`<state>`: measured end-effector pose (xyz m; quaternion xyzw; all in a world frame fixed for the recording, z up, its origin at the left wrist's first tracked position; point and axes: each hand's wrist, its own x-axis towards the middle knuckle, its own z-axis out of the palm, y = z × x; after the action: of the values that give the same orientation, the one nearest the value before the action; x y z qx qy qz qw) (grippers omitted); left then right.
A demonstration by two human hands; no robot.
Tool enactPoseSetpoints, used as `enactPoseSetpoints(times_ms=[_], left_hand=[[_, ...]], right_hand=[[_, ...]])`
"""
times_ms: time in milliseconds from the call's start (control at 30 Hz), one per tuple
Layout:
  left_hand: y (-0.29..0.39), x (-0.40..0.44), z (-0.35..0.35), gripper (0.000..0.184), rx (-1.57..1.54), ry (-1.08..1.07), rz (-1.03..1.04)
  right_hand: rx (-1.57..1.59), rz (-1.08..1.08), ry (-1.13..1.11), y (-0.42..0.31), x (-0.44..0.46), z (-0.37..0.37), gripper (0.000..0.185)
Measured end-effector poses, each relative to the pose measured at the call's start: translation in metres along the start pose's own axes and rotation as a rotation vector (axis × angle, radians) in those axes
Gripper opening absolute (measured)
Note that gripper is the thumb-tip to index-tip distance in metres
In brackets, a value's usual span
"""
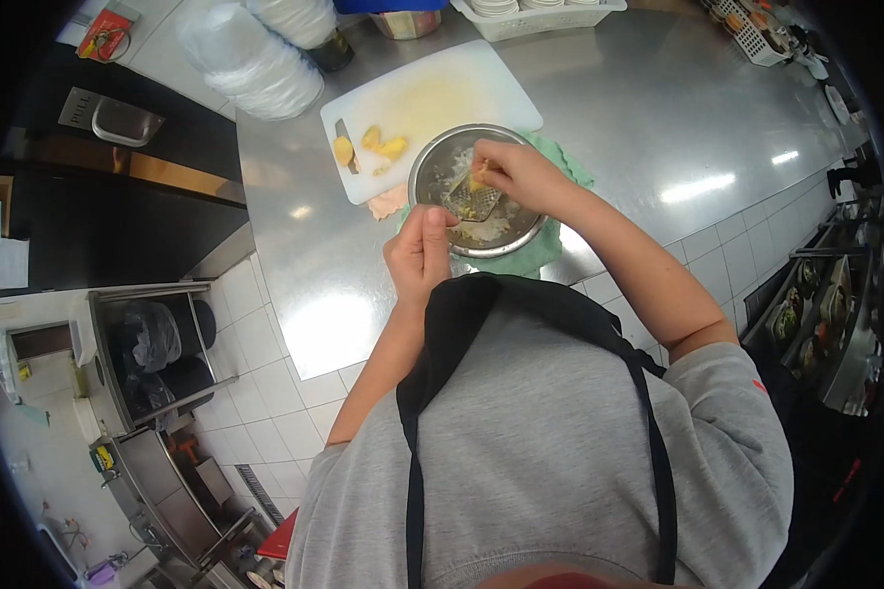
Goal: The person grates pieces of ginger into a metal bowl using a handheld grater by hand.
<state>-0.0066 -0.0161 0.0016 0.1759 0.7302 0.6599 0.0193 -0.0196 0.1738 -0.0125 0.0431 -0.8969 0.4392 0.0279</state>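
Observation:
A steel mixing bowl (pixel 421 173) stands on the steel counter with white shredded bits (pixel 488 230) inside. Over its opening lies a small metal grater (pixel 475 203), tilted, with yellow shreds on it. My left hand (pixel 421 252) is closed on the grater's near end at the bowl's left rim. A yellow piece of what looks like peeled ginger (pixel 477 180) is pinched in my right hand (pixel 523 177) against the grater; my fingers partly cover it. More ginger pieces (pixel 393 148) rest on the white cutting board (pixel 496 83) behind the bowl.
Under the bowl spreads a green cloth (pixel 525 259), beside a peach cloth (pixel 389 202). Stacked plastic-wrapped containers (pixel 250 64) stand at the back left. A white basket (pixel 545 20) sits along the back. Food trays (pixel 805 309) are at far right.

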Motion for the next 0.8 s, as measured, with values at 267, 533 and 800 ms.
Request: enactPoseSetpoints(times_ms=[267, 533, 800], left_hand=[[0.007, 0.006, 0.002, 0.036, -0.040, -0.007, -0.002], [0.013, 0.006, 0.003, 0.034, -0.015, -0.024, -0.007], [0.017, 0.008, -0.009, 0.033, -0.183, 0.001, -0.024]], right_hand=[[0.062, -0.180, -0.239, -0.013, -0.005, -0.006, 0.011], [0.020, -0.065, -0.255, 0.002, 0.010, -0.007, 0.011], [0.168, 0.134, -0.430, 0.019, 0.005, -0.022, 0.012]])
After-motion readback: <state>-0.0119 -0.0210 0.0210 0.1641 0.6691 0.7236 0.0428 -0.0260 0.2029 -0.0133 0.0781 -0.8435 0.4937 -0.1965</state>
